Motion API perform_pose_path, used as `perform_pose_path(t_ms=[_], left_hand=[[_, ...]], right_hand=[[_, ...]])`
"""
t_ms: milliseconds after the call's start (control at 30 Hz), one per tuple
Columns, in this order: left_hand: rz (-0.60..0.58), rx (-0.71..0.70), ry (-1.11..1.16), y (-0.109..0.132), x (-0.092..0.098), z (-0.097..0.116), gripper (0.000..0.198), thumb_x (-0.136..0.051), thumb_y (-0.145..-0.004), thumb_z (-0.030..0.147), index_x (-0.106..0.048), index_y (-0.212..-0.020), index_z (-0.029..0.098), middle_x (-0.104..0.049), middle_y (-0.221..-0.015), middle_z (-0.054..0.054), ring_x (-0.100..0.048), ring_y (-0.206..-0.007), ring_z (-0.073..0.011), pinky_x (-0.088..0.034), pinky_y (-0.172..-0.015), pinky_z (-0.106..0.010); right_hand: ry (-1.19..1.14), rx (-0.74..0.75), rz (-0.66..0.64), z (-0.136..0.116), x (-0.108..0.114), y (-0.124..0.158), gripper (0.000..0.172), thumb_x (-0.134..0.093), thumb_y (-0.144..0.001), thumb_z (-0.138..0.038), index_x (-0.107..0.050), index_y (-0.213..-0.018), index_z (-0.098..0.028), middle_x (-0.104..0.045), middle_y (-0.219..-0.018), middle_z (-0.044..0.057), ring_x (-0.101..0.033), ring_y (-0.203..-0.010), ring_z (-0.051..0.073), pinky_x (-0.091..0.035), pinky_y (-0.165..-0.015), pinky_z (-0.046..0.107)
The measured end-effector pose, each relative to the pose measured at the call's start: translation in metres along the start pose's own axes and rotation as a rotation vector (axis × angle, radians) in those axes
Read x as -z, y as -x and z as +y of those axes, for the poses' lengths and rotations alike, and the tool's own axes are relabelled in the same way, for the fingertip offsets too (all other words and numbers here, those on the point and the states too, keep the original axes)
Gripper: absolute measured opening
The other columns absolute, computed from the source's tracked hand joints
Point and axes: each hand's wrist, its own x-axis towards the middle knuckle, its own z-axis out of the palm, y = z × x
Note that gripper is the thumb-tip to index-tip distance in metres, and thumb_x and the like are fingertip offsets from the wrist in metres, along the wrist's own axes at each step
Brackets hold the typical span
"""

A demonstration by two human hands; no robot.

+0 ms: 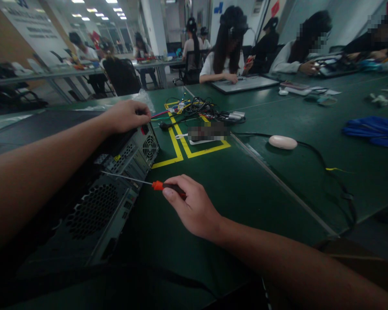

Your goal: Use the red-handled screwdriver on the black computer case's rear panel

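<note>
A dark desktop computer case (113, 206) lies at the left, its back panel with vents and ports facing me. My left hand (127, 116) reaches across it, fingers curled over the far top corner. In my right hand (194, 206) is a screwdriver (158, 185) with an orange and black handle, gripped from the side with the fingers wrapped round it. The long thin shaft points left, and its tip meets the back panel near the upper edge. Whether the tip sits in a screw is too small to tell.
On the green table (245, 189), a tangle of cables (203, 107) and a blurred-out phone-like object (207, 132) lie near yellow tape (168, 162). A pale oval object (282, 142) rests by a black cord. Blue cloth (375, 130) lies right. Several people sit beyond.
</note>
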Motion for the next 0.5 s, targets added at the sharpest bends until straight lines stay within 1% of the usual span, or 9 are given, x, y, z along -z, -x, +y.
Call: perform_pose_path(t_ms=[67, 133, 233, 367, 500], left_hand=[[-0.004, 0.004, -0.002, -0.0002, 0.0002, 0.0001, 0.046, -0.047, -0.078, 0.049, -0.072, -0.097, 0.015, -0.069, -0.091, -0.009, -0.062, -0.085, -0.0236, -0.044, -0.082, -0.038], [-0.011, 0.006, 0.000, 0.0000, 0.0005, 0.0007, 0.047, -0.048, -0.079, 0.049, -0.073, -0.099, 0.015, -0.069, -0.091, -0.009, -0.062, -0.086, -0.0241, -0.045, -0.083, -0.039], [-0.013, 0.011, 0.014, 0.0007, 0.0008, 0.0023, 0.048, -0.048, -0.079, 0.049, -0.074, -0.099, 0.013, -0.069, -0.090, -0.009, -0.062, -0.084, -0.0237, -0.045, -0.083, -0.039], [-0.013, 0.029, 0.011, 0.0018, 0.0013, 0.0043, 0.048, -0.048, -0.080, 0.047, -0.074, -0.100, 0.013, -0.069, -0.090, -0.009, -0.062, -0.084, -0.0229, -0.045, -0.083, -0.038], [-0.012, 0.025, -0.003, 0.0018, 0.0014, 0.0040, 0.048, -0.048, -0.081, 0.049, -0.074, -0.100, 0.014, -0.070, -0.091, -0.009, -0.063, -0.086, -0.0230, -0.045, -0.083, -0.038]], right_hand=[[-0.029, -0.016, -0.012, 0.0002, -0.0007, 0.0008, 0.019, -0.060, -0.103, -0.033, -0.067, -0.115, -0.019, -0.070, -0.105, 0.006, -0.066, -0.096, 0.021, -0.049, -0.086, 0.036], [-0.038, -0.039, -0.006, 0.0002, -0.0010, 0.0015, 0.023, -0.066, -0.098, -0.032, -0.062, -0.117, -0.020, -0.068, -0.106, 0.005, -0.066, -0.097, 0.022, -0.050, -0.087, 0.037], [-0.025, -0.049, -0.005, 0.0003, -0.0008, 0.0016, 0.026, -0.071, -0.090, -0.025, -0.057, -0.111, -0.022, -0.066, -0.104, 0.003, -0.065, -0.095, 0.021, -0.050, -0.086, 0.037], [-0.046, -0.032, -0.026, 0.0006, -0.0004, 0.0006, 0.016, -0.066, -0.092, -0.020, -0.057, -0.105, -0.023, -0.065, -0.099, 0.001, -0.063, -0.088, 0.019, -0.050, -0.082, 0.035], [-0.049, -0.029, -0.015, 0.0007, -0.0002, 0.0007, 0.013, -0.065, -0.094, -0.022, -0.058, -0.104, -0.023, -0.066, -0.099, 0.002, -0.063, -0.090, 0.019, -0.050, -0.084, 0.036]])
